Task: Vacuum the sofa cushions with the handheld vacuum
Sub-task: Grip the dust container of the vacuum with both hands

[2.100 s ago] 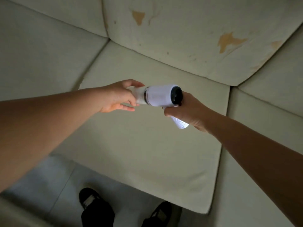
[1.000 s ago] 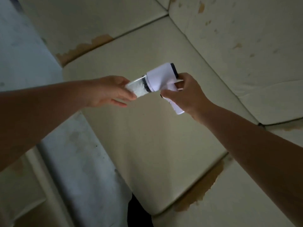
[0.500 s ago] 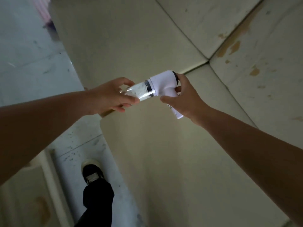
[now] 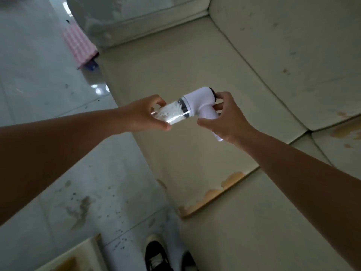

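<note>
- White handheld vacuum (image 4: pixel 197 102), one, was held mid-frame above a seat cushion (image 4: pixel 175 65).
- Left hand (image 4: pixel 144 114) gripped its clear dust cup (image 4: pixel 172 113); right hand (image 4: pixel 224 118) clasped the handle (image 4: pixel 210 114).
- One pink striped cloth (image 4: pixel 80 45) lay upper left.

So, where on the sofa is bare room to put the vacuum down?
The seat cushion is bare from the armrest to the peeled seam, beside the back cushion. The next cushion is bare too. Crowded only above, where left hand and right hand hold the vacuum.
</note>
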